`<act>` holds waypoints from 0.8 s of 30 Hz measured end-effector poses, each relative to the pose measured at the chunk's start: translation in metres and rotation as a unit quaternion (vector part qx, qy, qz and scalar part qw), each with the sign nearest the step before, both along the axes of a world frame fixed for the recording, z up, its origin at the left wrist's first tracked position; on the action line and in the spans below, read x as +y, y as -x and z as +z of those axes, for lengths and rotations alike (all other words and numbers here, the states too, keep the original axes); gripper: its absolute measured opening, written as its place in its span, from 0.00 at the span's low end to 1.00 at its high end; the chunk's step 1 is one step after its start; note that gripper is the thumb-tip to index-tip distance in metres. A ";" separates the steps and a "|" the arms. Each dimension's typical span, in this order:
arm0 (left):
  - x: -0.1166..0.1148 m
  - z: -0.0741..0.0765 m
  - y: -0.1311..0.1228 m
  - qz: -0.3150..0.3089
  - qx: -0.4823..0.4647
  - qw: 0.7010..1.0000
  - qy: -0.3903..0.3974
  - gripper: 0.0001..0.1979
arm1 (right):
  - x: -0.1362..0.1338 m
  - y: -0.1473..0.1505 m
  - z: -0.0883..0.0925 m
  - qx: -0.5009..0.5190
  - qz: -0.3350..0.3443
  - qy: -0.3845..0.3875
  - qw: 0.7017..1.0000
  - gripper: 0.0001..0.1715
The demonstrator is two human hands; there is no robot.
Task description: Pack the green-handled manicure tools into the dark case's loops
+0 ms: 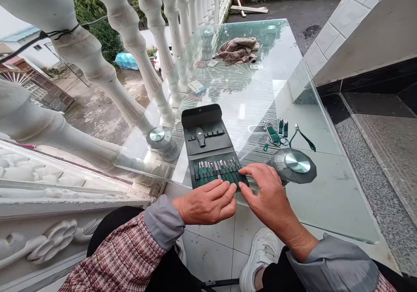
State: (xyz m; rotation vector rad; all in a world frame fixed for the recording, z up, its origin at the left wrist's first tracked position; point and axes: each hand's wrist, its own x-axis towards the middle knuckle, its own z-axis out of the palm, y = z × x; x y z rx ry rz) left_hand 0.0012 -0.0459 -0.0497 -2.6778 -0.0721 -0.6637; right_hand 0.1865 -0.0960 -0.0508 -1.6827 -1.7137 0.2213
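Note:
An unfolded black manicure case lies on the glass table near its front edge. Its lower panel holds a row of green-handled metal tools in loops. A dark, wide-headed tool sits in the upper panel among vacant loops. My left hand is closed at the front edge of the case, fingertips pinched over the tool handles; what they grip is hidden. My right hand touches the case's right front corner, thumb and index finger apart.
Right of the case lie green nail clippers, smaller clippers, and cuticle nippers. A crumpled brown cloth and a small card lie farther back on the glass table. A white balustrade borders the left.

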 end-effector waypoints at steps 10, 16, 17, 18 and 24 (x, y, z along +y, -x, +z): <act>-0.002 0.007 0.002 -0.078 0.002 0.997 -0.008 0.07 | -0.001 -0.016 0.005 0.118 -0.030 0.015 0.992 0.09; -0.010 0.012 0.004 -0.137 0.032 0.990 -0.024 0.09 | -0.005 -0.017 -0.001 0.010 0.025 -0.026 0.999 0.14; -0.011 0.013 0.004 -0.137 0.031 0.990 -0.027 0.09 | -0.007 -0.016 -0.003 -0.006 0.033 -0.029 0.999 0.15; -0.013 0.015 0.005 -0.138 0.027 0.990 -0.031 0.09 | -0.008 -0.016 -0.005 -0.019 0.038 -0.031 0.999 0.16; -0.023 0.033 0.009 -0.136 -0.021 0.989 -0.053 0.08 | -0.018 -0.017 0.000 -0.049 0.035 -0.054 0.997 0.17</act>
